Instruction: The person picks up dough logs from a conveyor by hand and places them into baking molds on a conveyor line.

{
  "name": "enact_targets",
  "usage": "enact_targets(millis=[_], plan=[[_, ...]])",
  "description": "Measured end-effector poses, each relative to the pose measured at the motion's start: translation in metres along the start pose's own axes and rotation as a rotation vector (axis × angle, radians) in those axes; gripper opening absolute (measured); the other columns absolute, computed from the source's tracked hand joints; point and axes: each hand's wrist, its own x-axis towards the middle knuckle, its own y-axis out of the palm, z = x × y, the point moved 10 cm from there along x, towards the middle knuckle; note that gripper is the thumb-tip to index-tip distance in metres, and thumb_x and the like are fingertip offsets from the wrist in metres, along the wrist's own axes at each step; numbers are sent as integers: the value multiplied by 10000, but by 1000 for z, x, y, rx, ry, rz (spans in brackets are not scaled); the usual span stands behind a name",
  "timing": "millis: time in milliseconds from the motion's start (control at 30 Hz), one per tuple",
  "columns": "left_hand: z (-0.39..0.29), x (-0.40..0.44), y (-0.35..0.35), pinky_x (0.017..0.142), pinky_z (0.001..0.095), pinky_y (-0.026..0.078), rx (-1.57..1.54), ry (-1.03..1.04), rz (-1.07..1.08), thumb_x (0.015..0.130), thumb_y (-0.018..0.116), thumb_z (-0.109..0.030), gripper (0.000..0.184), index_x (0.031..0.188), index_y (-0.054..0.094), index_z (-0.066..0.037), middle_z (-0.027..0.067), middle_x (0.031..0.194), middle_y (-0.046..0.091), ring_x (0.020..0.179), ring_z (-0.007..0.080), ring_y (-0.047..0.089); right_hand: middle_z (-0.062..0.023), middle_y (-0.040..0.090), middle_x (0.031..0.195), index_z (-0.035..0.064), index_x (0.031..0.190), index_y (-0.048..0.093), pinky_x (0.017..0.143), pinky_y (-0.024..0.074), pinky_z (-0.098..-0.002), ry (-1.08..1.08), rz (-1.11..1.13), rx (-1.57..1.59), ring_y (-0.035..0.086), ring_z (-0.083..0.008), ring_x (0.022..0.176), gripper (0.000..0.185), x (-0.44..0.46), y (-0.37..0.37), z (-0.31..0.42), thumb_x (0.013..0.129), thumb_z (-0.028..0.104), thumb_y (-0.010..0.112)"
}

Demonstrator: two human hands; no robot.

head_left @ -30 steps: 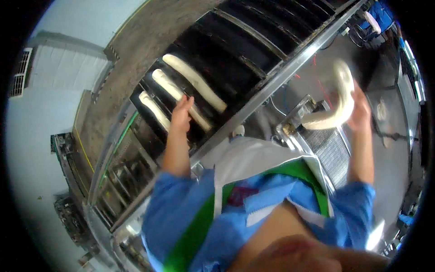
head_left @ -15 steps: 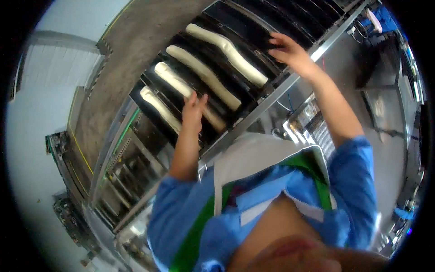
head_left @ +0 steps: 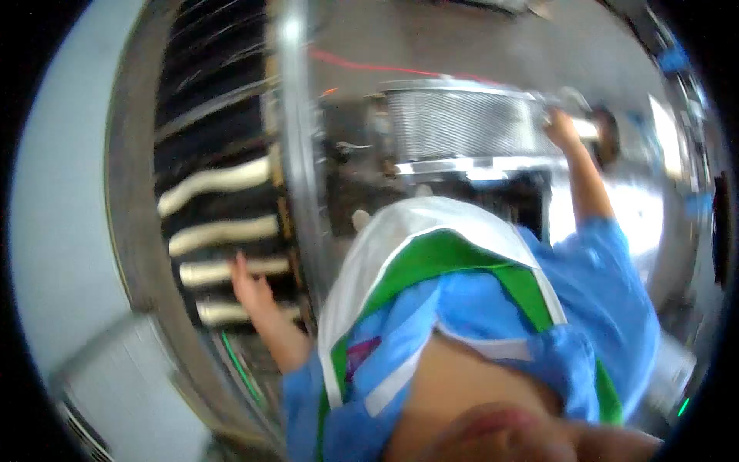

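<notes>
Several long, pale dough strips lie crosswise in black troughs at the left, among them a curved upper dough strip (head_left: 215, 185) and a dough strip (head_left: 223, 235) below it. My left hand (head_left: 250, 291) is over the lower strips, with its fingers apart; whether it touches the dough cannot be made out. My right hand (head_left: 562, 129) reaches out to the far right, at the end of a ridged metal mesh belt (head_left: 462, 123). Beside its fingers is a blurred pale piece (head_left: 586, 129). Motion smears the fingers, so a grip cannot be confirmed.
A shiny metal rail (head_left: 299, 138) runs along the trough line, between it and my body. More black troughs (head_left: 212, 69) continue upward. A red line (head_left: 369, 67) crosses the dark surface above the mesh belt. Bright metal surfaces stand at the right.
My view has swung to the right, bringing the mesh belt into sight. My right hand has left the troughs and reached out to the right; my left hand stays over the dough strips.
</notes>
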Motion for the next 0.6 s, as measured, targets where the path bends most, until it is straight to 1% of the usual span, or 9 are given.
enact_targets(millis=[100, 233, 267, 300, 367, 433, 467, 500, 600], plan=[[7, 21, 5, 1043, 520, 17, -31, -30, 51, 772, 637, -333, 856, 1394, 101, -90, 108, 1438, 153, 1318, 280, 127, -172, 492, 1186, 90, 1185, 477, 916, 398, -387, 133, 51, -38, 473, -335, 1090, 490, -17, 34, -80, 696, 65, 486], [6, 35, 16, 1041, 527, 38, 28, -2, 60, 778, 628, -345, 847, 1396, 101, -103, 109, 1443, 134, 1319, 284, 124, -141, 469, 1209, 121, 1208, 448, 928, 381, -424, 280, -19, -107, 422, -314, 1150, 500, -37, 34, -113, 712, 60, 474], [2, 38, 26, 1040, 530, 50, 40, 12, 83, 780, 626, -351, 843, 1396, 104, -106, 110, 1444, 126, 1320, 287, 119, -147, 476, 1190, 114, 1214, 433, 930, 376, -415, 219, -92, -110, 430, -314, 1133, 552, -32, 31, -112, 672, 27, 495], [4, 57, -10, 1040, 530, 50, 3, 31, 104, 780, 626, -351, 843, 1396, 104, -106, 110, 1444, 126, 1320, 287, 119, -154, 482, 1172, 107, 1220, 417, 932, 370, -406, 150, -216, -122, 438, -314, 1115, 607, -57, 18, -74, 632, -7, 517], [-3, 59, -11, 1039, 530, 76, 49, 32, 2, 785, 619, -358, 809, 1389, 148, -99, 110, 1443, 128, 1324, 290, 108, -117, 481, 1180, 121, 1213, 426, 931, 369, -386, 165, -244, -131, 430, -290, 1128, 590, -41, 24, -77, 644, 1, 524], [-9, 64, -1, 1041, 529, 77, -10, 21, 72, 789, 615, -360, 788, 1383, 170, -95, 108, 1443, 124, 1326, 290, 95, -96, 463, 1204, 140, 1192, 449, 924, 373, -436, 99, -270, -248, 423, -268, 1146, 479, -20, 24, -84, 725, 55, 517], [-9, 65, 10, 1042, 527, 78, -67, -4, 146, 793, 610, -362, 768, 1378, 193, -91, 106, 1444, 121, 1329, 290, 82, -96, 463, 1204, 140, 1192, 449, 924, 373, -436, 105, -267, -249, 423, -268, 1146, 479, -14, 20, -88, 725, 55, 517], [-13, 60, 11, 1044, 523, 75, 36, 22, 59, 801, 600, -365, 733, 1366, 227, -84, 103, 1440, 136, 1325, 292, 102, -91, 460, 1209, 137, 1175, 459, 932, 364, -437, 110, -194, -288, 419, -261, 1151, 458, -3, 20, -90, 728, 63, 527], [-11, 47, 29, 1043, 525, 70, -2, 6, 66, 799, 604, -368, 752, 1373, 207, -89, 94, 1444, 130, 1324, 289, 108, -88, 449, 1229, 141, 1156, 472, 950, 350, -419, 93, -113, -312, 411, -258, 1161, 448, 22, 25, -96, 722, 54, 539]])
